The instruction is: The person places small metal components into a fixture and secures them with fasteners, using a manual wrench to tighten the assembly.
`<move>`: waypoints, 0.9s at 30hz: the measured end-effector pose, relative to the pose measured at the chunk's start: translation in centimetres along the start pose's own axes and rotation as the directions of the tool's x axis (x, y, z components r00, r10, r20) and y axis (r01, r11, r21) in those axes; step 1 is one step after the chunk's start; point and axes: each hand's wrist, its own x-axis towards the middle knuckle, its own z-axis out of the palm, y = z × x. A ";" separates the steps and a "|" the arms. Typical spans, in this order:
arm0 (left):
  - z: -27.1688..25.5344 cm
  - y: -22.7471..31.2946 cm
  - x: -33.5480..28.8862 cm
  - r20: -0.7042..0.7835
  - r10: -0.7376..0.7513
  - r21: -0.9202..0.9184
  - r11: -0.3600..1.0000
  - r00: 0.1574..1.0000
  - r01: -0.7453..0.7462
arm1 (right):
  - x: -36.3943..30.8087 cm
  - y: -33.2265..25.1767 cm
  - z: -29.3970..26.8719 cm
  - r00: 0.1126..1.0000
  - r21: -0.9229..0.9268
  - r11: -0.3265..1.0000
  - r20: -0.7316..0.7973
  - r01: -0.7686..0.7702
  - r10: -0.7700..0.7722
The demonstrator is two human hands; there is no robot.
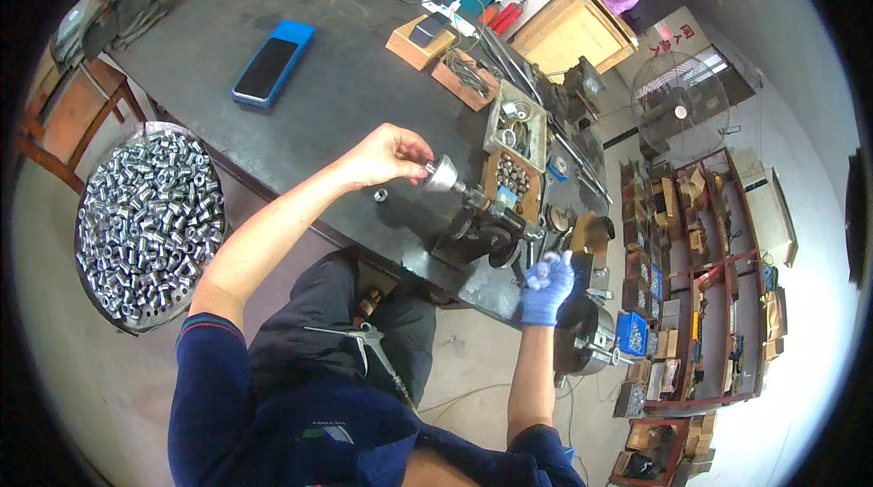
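Observation:
My bare left hand (391,157) is closed in a pinch at the mouth of a silver cone-shaped cup (443,175), its fingertips on a small metal part (430,167) that is mostly hidden. The cup sits on the spindle of a small dark bench machine (482,230) at the table's near edge. To the right of that machine, my right hand (548,289), in a pale blue glove, is held up with its fingers curled; greyish metal shows among them, too blurred to name. One loose metal fitting (381,195) lies on the dark table below my left hand.
A round tray (138,327) heaped with metal fittings stands at the left. A blue-cased phone (273,64) lies on the table. Parts boxes (516,130) and rods line the right side. An air blow gun (368,341) rests across my lap. Shelves (709,278) stand farther right.

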 end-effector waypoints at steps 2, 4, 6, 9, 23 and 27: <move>0.2 -0.1 0.2 0.010 0.005 0.010 1.000 1.000 -0.005 | 1.8 -1.4 -0.3 0.992 0.013 0.997 0.102 0.075 -0.076; 0.2 -0.2 0.1 0.002 0.011 0.017 1.000 1.000 -0.011 | 3.5 -2.2 1.2 0.976 0.025 0.998 0.212 0.050 -0.054; 0.3 -0.5 0.3 -0.001 0.022 0.007 1.000 1.000 -0.022 | 5.9 -2.5 1.3 0.981 0.088 0.993 0.173 0.074 -0.088; 0.6 -0.4 0.5 -0.003 0.037 -0.032 0.999 0.999 -0.037 | 8.2 -2.1 1.4 0.979 0.048 0.987 0.129 0.151 -0.156; 1.4 0.2 -0.2 -0.165 -0.134 0.037 0.989 0.977 0.142 | 0.3 1.4 -1.4 0.979 0.025 0.981 0.060 0.191 -0.192; 1.7 0.4 -0.3 -0.164 -0.138 -0.053 0.990 0.977 0.131 | 3.1 5.5 -5.8 0.990 -0.071 0.990 -0.074 0.118 -0.123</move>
